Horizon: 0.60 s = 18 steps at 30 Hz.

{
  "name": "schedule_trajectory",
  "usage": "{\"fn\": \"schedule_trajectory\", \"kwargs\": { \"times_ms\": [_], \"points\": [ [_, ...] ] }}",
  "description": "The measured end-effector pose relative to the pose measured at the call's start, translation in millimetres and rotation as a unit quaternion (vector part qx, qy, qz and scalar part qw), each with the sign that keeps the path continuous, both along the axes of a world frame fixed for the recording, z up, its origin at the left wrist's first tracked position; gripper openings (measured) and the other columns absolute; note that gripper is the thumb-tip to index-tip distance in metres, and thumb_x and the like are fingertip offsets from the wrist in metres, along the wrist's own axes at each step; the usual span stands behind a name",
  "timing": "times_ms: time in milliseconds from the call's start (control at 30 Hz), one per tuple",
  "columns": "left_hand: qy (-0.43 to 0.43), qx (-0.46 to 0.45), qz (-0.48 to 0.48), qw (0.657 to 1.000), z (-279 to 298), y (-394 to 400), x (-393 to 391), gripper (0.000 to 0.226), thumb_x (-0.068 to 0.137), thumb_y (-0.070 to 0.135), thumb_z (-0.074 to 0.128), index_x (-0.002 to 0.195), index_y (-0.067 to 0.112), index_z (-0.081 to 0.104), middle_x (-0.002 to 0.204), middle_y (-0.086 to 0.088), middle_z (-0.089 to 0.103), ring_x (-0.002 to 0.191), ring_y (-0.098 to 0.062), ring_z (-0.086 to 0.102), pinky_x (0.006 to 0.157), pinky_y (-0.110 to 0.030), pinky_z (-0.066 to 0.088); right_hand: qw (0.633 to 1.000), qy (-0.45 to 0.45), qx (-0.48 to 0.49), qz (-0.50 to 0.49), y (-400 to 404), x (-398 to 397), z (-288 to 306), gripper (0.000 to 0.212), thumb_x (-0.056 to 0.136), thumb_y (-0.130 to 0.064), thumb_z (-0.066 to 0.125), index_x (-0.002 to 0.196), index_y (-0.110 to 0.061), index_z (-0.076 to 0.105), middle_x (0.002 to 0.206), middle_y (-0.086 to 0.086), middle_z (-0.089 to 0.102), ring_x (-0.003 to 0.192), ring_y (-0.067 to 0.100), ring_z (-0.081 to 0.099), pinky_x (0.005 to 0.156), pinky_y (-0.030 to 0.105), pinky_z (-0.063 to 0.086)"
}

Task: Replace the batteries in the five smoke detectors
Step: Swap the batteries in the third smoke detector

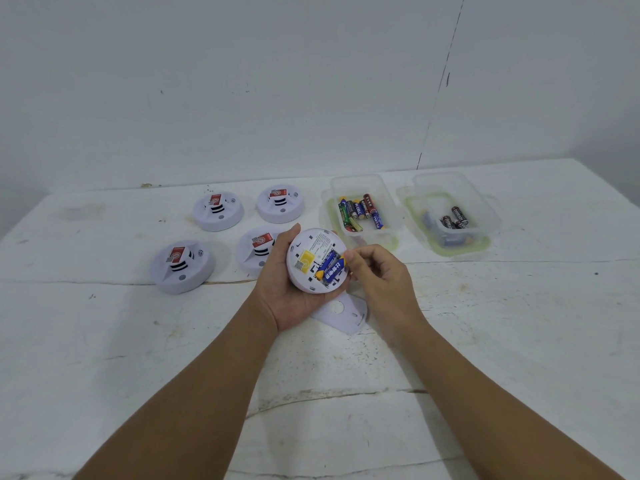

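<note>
Round white plastic smoke detector (313, 259) held back-side up, tilted; compartment open, two blue-and-yellow cylindrical batteries (331, 268) seated side by side. Four matching white detectors (182, 266) face-up on table at left. Loose assorted batteries (360, 211) in two clear tubs.

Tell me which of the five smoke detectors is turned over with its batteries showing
The smoke detector cradled in the left hand: its back faces up, showing blue batteries. The four on the table sit face up.
</note>
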<state>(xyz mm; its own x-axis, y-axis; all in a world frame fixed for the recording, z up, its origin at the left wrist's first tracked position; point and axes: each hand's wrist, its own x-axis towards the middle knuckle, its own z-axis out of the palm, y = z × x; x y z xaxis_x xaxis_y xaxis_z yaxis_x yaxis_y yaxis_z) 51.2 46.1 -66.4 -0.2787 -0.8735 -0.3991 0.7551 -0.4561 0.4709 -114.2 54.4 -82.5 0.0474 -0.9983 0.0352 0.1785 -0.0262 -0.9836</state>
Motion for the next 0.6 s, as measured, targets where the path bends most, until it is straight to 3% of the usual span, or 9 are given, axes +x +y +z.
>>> {"fn": "schedule_trajectory", "kwargs": {
  "times_ms": [133,267,400,500,600],
  "points": [
    [-0.005,0.001,-0.008,1.000,2.9,1.7,-0.3,0.056,0.093,0.052,0.061,0.112,0.002,0.078,0.124,-0.024,0.069,0.101,-0.038,0.072,0.105,-0.050,0.047,1.000,0.006,-0.008,0.007,-0.5,0.4,-1.1,0.010,0.099,-0.018,0.072,0.107,-0.016,0.077,0.088,0.014,0.070,0.082,0.025,0.063,0.082,0.045,0.058],
    [0.000,0.008,-0.004,1.000,2.4,1.2,0.3,0.057,0.095,0.053,0.059,0.106,0.002,0.080,0.120,-0.024,0.071,0.101,-0.037,0.071,0.104,-0.048,0.048,1.000,0.006,-0.004,0.030,-1.4,-5.3,-2.8,0.022,0.102,-0.007,0.063,0.115,-0.014,0.079,0.111,0.009,0.077,0.107,0.026,0.073,0.096,0.044,0.060],
    [-0.009,0.003,-0.014,1.000,2.5,1.9,1.3,0.061,0.096,0.056,0.056,0.115,0.002,0.078,0.129,-0.026,0.067,0.115,-0.039,0.066,0.103,-0.051,0.051,0.997,0.044,-0.036,0.043,-1.6,-7.7,-4.4,0.029,0.096,0.000,0.070,0.117,-0.018,0.079,0.113,0.023,0.062,0.094,0.017,0.063,0.085,0.029,0.059],
    [-0.006,0.010,-0.010,1.000,3.1,2.3,1.1,0.063,0.096,0.056,0.057,0.126,0.003,0.071,0.132,-0.028,0.065,0.123,-0.040,0.060,0.110,-0.052,0.044,0.999,0.005,-0.026,0.044,-4.8,-7.6,-6.5,0.024,0.093,-0.002,0.075,0.111,-0.018,0.080,0.114,0.031,0.061,0.094,0.020,0.062,0.091,0.041,0.059],
    [-0.004,0.012,-0.009,1.000,3.8,2.4,1.0,0.065,0.095,0.055,0.058,0.137,0.006,0.064,0.140,-0.028,0.060,0.138,-0.039,0.052,0.115,-0.053,0.040,0.999,-0.023,-0.009,0.047,-5.3,-5.9,-8.5,0.016,0.089,-0.009,0.080,0.104,-0.015,0.079,0.101,0.025,0.065,0.093,0.025,0.060,0.091,0.046,0.057]
  ]
}}
